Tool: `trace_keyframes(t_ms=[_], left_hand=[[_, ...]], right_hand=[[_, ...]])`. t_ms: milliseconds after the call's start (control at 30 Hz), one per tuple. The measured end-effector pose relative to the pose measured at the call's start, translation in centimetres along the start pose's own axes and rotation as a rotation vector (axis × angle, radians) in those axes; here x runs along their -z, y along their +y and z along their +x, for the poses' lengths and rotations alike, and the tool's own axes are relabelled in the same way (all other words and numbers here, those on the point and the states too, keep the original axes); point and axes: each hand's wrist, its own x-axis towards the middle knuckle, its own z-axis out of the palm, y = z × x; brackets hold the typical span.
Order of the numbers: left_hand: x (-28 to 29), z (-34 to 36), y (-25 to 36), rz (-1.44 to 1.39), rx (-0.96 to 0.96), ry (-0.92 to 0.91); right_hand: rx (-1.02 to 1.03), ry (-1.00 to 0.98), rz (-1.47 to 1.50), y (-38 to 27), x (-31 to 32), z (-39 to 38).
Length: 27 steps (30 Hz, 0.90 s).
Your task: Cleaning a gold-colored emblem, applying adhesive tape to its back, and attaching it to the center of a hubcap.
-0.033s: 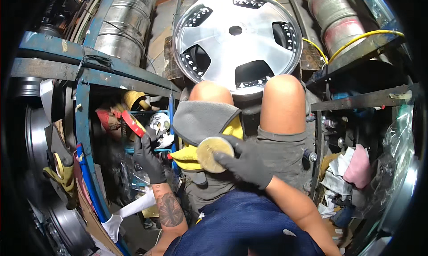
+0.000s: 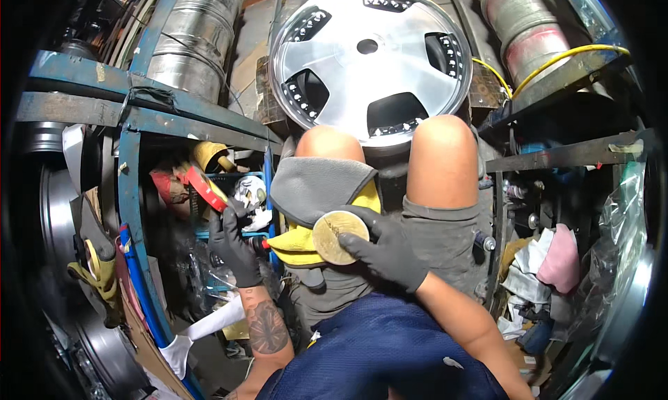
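Observation:
In my right hand [image 2: 386, 250] is a shallow round tin [image 2: 341, 237] with a pale rim and a yellowish-brown, streaked face turned up. The thumb lies over its face and the fingers curl behind it. My left hand [image 2: 235, 240], also gloved in black, grips a red round lid [image 2: 205, 188], seen nearly edge-on with some yellow on it. A grey and yellow cloth [image 2: 320, 187] is draped over my left thigh, just beyond the tin. Past my knees a polished silver car wheel [image 2: 341, 66] lies face up, with dark openings between its spokes.
Blue metal frames [image 2: 202, 132] stand at left, with a cluttered shelf under them. Rags [image 2: 536, 268] and spray cans [image 2: 485, 242] crowd the right side. Metal drums [image 2: 191, 45] lie beyond, and a yellow hose [image 2: 570, 55] runs at upper right. More wheels [image 2: 104, 351] stand at far left.
My right hand has shifted the tin slightly to the right, and its face is now seen more sharply. My left hand with the red lid is almost unmoved.

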Motion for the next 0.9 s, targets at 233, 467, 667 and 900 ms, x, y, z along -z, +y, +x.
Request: trace_keyframes(t_ms=[233, 467, 667, 900], left_hand=[[-6.1, -4.1, 2.3, -0.036, -0.145, -0.052], [-0.9, -9.7, -3.5, -0.114, -0.071, 0.034], [1.1, -12.5, -1.3, 0.689, -0.447, -0.450], [0.4, -14.1, 5.0, -0.060, 0.361, -0.396]], right_hand=[[0.100, -0.068, -0.046, 0.5, 0.0, 0.0], [0.164, 0.039, -0.014, -0.6, 1.1, -0.8], [0.131, -0.223, -0.011, -2.2, 1.4, -1.2], [-0.006, -0.076, 0.370, -3.1, 5.4, -7.6]])
